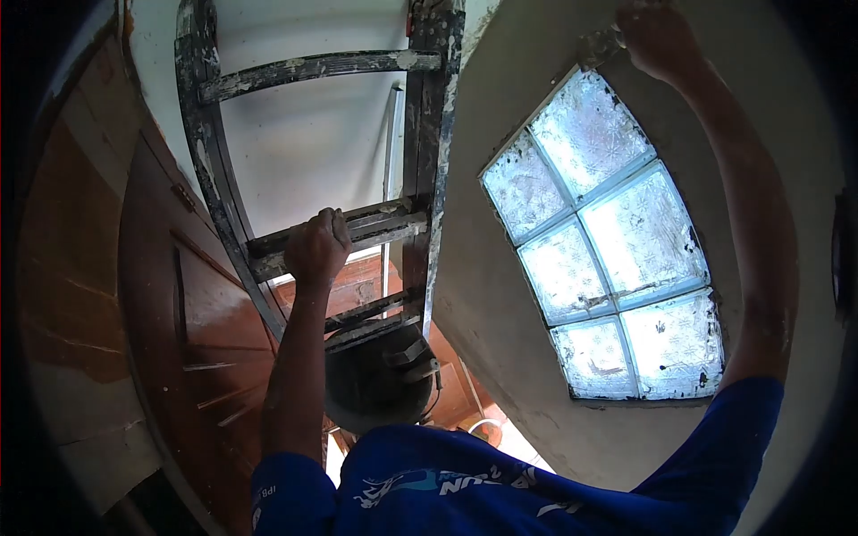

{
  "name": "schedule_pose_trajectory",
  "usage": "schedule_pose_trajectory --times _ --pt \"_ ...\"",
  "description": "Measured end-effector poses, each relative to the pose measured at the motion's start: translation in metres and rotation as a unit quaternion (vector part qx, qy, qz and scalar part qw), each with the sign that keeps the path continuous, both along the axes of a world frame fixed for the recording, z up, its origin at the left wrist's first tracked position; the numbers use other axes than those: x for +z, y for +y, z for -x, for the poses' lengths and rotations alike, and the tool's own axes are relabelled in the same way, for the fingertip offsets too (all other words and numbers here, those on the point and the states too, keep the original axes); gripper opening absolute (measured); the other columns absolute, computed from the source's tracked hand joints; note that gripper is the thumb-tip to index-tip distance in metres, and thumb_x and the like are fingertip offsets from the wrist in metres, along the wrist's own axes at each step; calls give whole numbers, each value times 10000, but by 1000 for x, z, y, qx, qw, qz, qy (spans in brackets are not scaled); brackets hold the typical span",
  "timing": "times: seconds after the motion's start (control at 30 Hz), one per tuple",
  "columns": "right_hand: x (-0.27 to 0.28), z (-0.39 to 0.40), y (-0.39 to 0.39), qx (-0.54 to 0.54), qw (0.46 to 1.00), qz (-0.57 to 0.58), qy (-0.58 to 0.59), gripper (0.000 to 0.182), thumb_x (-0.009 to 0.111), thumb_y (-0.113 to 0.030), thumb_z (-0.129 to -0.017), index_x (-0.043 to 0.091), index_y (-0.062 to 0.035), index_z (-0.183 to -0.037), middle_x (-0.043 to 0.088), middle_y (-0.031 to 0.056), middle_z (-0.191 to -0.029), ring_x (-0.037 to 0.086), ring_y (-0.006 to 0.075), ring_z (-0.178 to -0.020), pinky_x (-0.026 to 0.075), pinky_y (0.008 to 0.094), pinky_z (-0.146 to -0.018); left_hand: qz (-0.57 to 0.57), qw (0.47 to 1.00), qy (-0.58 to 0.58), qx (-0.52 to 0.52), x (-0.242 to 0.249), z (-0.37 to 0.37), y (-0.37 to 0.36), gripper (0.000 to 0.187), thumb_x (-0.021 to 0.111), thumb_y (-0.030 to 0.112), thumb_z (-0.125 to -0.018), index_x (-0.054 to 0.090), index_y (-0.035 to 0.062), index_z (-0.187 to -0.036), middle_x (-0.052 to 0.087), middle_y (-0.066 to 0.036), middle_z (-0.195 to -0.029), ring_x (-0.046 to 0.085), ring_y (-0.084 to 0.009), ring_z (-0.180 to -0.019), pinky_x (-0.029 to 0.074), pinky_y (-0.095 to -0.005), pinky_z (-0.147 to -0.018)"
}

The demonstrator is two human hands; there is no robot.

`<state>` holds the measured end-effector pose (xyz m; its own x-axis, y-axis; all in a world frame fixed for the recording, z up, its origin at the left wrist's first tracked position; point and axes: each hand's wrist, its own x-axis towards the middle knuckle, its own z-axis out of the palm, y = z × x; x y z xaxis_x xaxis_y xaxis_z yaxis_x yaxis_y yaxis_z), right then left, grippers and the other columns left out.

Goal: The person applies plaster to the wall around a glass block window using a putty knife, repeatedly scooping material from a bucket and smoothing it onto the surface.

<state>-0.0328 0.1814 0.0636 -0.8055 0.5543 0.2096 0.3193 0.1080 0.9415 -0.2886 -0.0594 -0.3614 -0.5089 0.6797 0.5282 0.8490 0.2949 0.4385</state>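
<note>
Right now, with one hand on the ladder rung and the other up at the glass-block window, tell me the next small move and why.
Probably draw the small tool in the right hand a little further along the top edge of the frosted glass-block window, where it meets the grey plastered wall. Keep the left hand gripping the paint-spattered wooden ladder rung, since the right arm reaches high.

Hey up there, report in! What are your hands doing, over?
Left hand gripping ladder rung. Right hand pressing small tool against wall by glass-block window. Bucket hangs under ladder.
</note>
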Motion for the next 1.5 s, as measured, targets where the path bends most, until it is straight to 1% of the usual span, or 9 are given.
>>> schedule_pose_trajectory --times 0.27,0.47,0.67,0.97,1.1,1.27,1.37,1.47,1.5 --pt "-1 5 -14 -62 998 14 -12 148 635 -131 -765 686 -54 -882 699 139 -894 658 329 -918 432 506 -969 -2 1000 23 14 -4 0 3 272 557 306 -926 645 94 -782 667 -128 -691 652 -340 -633 524 -442 -576" --pt "-16 6 45 90 995 -37 27 194 680 -193 -752 702 -71 -901 706 121 -898 670 315 -878 456 525 -894 -12 1000 16 10 -2 -1 1 260 563 300 -925 649 96 -790 667 -124 -689 650 -336 -630 522 -436 -570" --pt "2 10 -32 1 999 34 34 155 692 -150 -736 723 -94 -877 711 109 -900 666 313 -888 416 488 -980 17 1000 7 0 -6 2 1 255 550 303 -934 657 90 -844 679 -145 -739 662 -359 -674 524 -465 -598" --pt "-24 7 26 122 991 -6 56 94 708 -167 -720 699 -83 -762 705 127 -834 669 314 -876 441 501 -929 -20 999 28 6 -6 0 1 241 571 278 -918 650 90 -790 659 -123 -671 649 -337 -630 521 -447 -583" --pt "-7 4 -4 62 997 27 45 107 690 -164 -722 695 -79 -787 705 125 -844 673 312 -878 459 511 -896 27 1000 -10 2 -4 1 0 260 542 311 -936 672 89 -892 695 -144 -807 670 -360 -715 534 -460 -631" --pt "-17 -3 -12 -1 998 46 -44 134 685 -158 -728 703 -68 -825 707 125 -877 672 311 -888 469 528 -872 35 999 -20 10 0 -2 0 257 543 305 -933 680 91 -893 696 -144 -794 672 -359 -723 535 -460 -634" --pt "-28 4 16 22 999 27 -23 149 687 -139 -722 711 -62 -848 708 120 -896 672 302 -902 474 527 -871 31 999 -21 9 3 -2 -1 255 548 304 -930 684 93 -890 696 -147 -789 671 -359 -717 534 -461 -629" --pt "-26 -4 33 139 990 -10 -7 136 685 -144 -710 707 -72 -823 705 121 -885 670 296 -904 477 521 -870 19 1000 -13 2 -2 2 1 248 554 303 -927 683 94 -891 696 -149 -788 671 -358 -709 532 -461 -621" --pt "-23 -1 19 109 994 32 -2 133 682 -152 -714 705 -72 -818 703 129 -882 670 301 -903 477 522 -869 16 1000 -11 -1 -6 2 1 244 556 302 -926 682 95 -892 696 -150 -788 671 -357 -707 532 -460 -619"
